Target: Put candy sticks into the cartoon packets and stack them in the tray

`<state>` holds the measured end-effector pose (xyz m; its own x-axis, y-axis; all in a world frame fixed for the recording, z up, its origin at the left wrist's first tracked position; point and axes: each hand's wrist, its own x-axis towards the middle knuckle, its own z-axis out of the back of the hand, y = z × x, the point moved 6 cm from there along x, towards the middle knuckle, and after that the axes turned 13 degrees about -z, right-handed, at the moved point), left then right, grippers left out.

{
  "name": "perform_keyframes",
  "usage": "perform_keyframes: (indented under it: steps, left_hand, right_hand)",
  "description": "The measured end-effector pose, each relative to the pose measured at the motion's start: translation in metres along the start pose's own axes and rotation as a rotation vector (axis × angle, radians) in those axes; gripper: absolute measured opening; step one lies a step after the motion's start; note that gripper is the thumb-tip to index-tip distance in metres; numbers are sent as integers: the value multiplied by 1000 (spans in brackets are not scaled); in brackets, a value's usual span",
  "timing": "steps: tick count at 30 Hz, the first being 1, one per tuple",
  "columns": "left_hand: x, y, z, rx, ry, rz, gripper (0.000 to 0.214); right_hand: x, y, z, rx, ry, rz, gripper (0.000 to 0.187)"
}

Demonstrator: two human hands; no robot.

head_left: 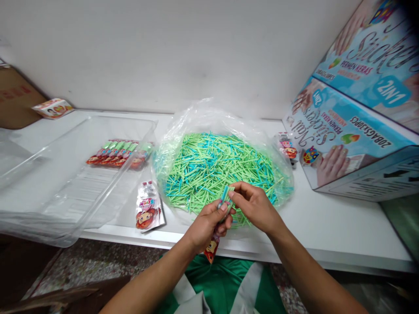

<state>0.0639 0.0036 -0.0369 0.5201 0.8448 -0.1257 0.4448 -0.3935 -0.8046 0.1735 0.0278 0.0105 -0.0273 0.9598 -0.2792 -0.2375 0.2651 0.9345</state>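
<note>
My left hand is closed around a small printed packet, whose red-haired cartoon end hangs below the fist. Thin green and blue sticks stand out of the packet's upper end. The fingertips of my right hand pinch these sticks from the right. Both hands are over the near edge of a clear plastic bag, spread wide and heaped with loose green and blue sticks. Left of the bag lies a flat stack of similar packets.
At left, a clear plastic tray holds a row of filled packets. Large printed boxes stand at right, with more packets beside them. A brown carton and a small printed card are at the back left.
</note>
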Motion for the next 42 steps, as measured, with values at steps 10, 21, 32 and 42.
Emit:
perform_keyframes:
  steps: [10, 21, 32, 42]
  left_hand:
    - [2, -16, 7, 317, -64, -187, 30]
    - [1, -14, 5, 420, -82, -172, 34]
    - [3, -14, 2, 268, -114, -191, 29]
    - [3, -3, -1, 80, -80, -94, 25]
  right_hand:
    - [-4, -6, 7, -28, -32, -13, 22]
    - [-1, -11, 10, -33, -72, -32, 22]
    - [-2, -1, 8, -45, -68, 21, 20]
    - [-2, 7, 1, -47, -40, 22, 12]
